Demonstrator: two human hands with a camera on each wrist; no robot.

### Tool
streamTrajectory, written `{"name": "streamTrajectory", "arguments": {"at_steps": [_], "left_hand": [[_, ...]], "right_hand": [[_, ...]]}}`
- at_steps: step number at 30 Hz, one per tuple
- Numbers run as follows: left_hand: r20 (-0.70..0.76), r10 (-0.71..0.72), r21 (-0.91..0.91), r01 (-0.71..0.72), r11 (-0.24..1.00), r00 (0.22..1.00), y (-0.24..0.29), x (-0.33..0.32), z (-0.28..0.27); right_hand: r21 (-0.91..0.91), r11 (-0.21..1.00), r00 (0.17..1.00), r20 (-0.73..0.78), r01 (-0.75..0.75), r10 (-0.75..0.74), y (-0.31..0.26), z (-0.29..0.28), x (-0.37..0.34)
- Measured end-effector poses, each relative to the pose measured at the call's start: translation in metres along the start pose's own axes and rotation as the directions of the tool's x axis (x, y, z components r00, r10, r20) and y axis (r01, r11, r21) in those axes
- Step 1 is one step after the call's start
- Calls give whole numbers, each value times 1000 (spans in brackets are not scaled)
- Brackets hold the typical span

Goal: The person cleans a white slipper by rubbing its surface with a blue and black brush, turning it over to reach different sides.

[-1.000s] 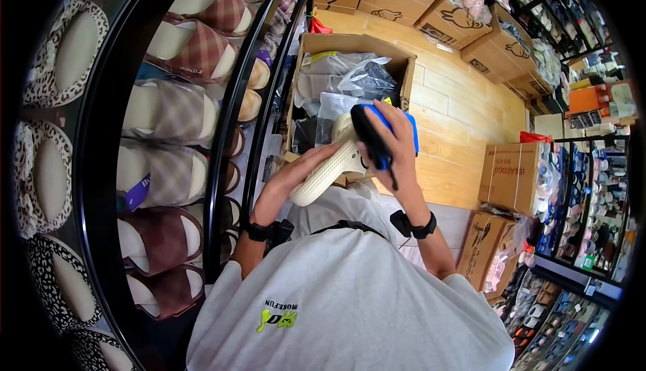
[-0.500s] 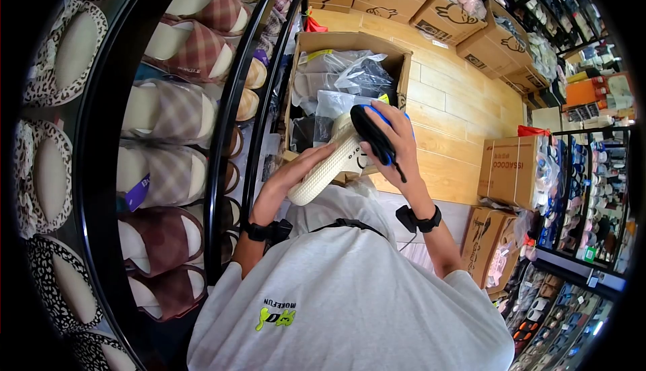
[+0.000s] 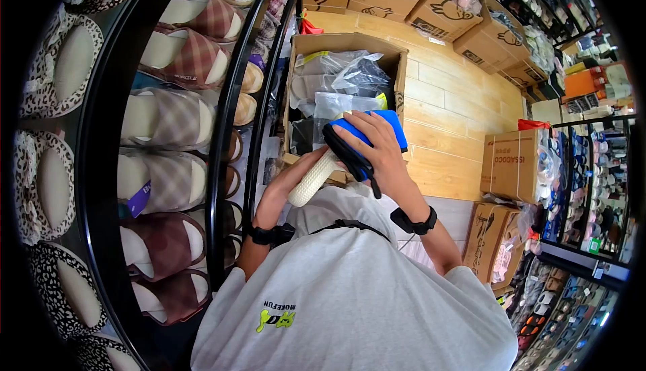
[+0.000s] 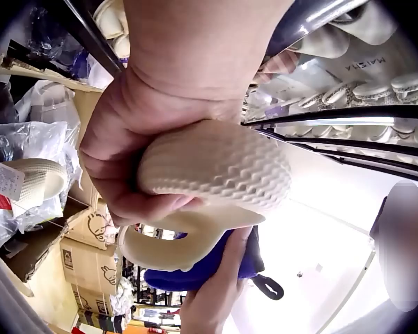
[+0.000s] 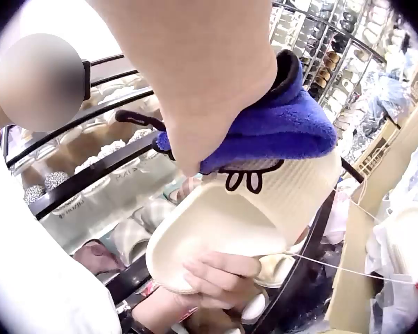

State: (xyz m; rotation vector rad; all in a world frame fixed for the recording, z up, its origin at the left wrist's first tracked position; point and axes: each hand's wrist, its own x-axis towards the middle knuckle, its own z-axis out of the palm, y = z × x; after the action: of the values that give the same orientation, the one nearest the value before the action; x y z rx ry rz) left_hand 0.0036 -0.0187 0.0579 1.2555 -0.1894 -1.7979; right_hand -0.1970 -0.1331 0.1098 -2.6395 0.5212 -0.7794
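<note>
Two grips on my feed: the right hand [image 3: 377,145], fingers clamped on the cloth [image 3: 393,126], has shifted over the slipper [image 3: 313,181], suggesting wiping, while the left hand's [image 3: 291,177] fingers clamp it near the carton [image 3: 402,71].

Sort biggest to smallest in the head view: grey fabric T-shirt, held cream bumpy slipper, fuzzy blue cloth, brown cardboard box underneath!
1. T-shirt
2. Cardboard box
3. Slipper and cloth: both partly covered, so unsure which looks larger.

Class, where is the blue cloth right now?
In the head view, the blue cloth is just right of centre, under the right hand, against the cream slipper.
</note>
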Motion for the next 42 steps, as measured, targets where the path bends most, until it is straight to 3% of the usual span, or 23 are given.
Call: {"name": "streamTrajectory", "arguments": {"at_steps": [3,5,6,9,11,13,15,17,18,19,20,21,22,25,28,29,31,35,36,37,39,41,42], "left_hand": [[130,-67,-153,86,984,989,6,-7,8],[-161,19,-37,-25,999,987,13,-25,26],[-159,18,-37,-24,999,987,11,-22,23],[-82,-59,47,63,997,995,-3,-5,3],[58,122,69,-126,990,991,-15,5,-8],[52,111,69,-115,991,992,-21,14,-20],[160,83,93,-99,991,984,-16,11,-19],[-67,32,-99,-39,994,997,-15,-6,1],[44,221,-113,-215,970,974,-35,9,-21],[46,217,-108,-212,971,975,-50,26,-45],[339,228,-291,-130,948,913,-42,27,-47],[590,273,-432,11,902,759,-39,28,-47],[127,-87,-151,106,983,988,-41,21,-45],[322,-86,-209,159,965,943,-35,27,-39],[438,-105,-254,235,938,893,-43,42,-60],[437,-106,-254,235,938,893,-40,39,-58],[265,-12,-219,73,973,964,-37,31,-53],[95,17,-99,-7,995,995,-21,22,-40],[112,-79,-108,91,990,991,-17,26,-42],[108,-80,-112,92,989,991,-15,25,-41],[214,22,-133,7,991,977,3,13,-23],[168,-15,-59,25,998,986,-21,35,-52],[147,86,-81,-74,994,985,-28,35,-55]], "right_hand": [[40,996,997,20,78,-79,-4,3,0],[-10,989,986,87,146,-145,3,5,-2],[-11,989,986,88,145,-144,7,3,-1],[-13,999,999,38,36,-36,21,2,0],[62,997,997,-62,-43,47,18,1,-1],[25,1000,997,-81,-16,18,14,4,-5],[38,999,998,-51,33,-31,1,0,-9],[78,986,988,43,147,-151,-6,6,-22],[76,975,971,106,207,-214,-6,8,-26],[44,974,961,160,221,-225,-7,7,-28],[84,977,970,125,198,-207,-1,6,-27],[125,977,978,92,174,-186,6,7,-25],[108,987,991,52,117,-123,10,7,-25],[145,987,984,-152,-66,88,19,19,-22],[91,995,987,-156,-30,44,6,14,-20],[37,999,992,-122,25,-20,2,13,-21],[30,989,987,-68,146,-144,-5,22,-26],[96,976,980,25,195,-198,14,12,-23],[90,981,985,10,171,-172,22,13,-22],[84,990,994,-32,110,-108,23,15,-20],[87,995,994,-102,41,-32,9,12,-13],[30,994,990,-97,103,-100,4,15,-15],[0,987,985,-67,159,-158,3,18,-16]]}}
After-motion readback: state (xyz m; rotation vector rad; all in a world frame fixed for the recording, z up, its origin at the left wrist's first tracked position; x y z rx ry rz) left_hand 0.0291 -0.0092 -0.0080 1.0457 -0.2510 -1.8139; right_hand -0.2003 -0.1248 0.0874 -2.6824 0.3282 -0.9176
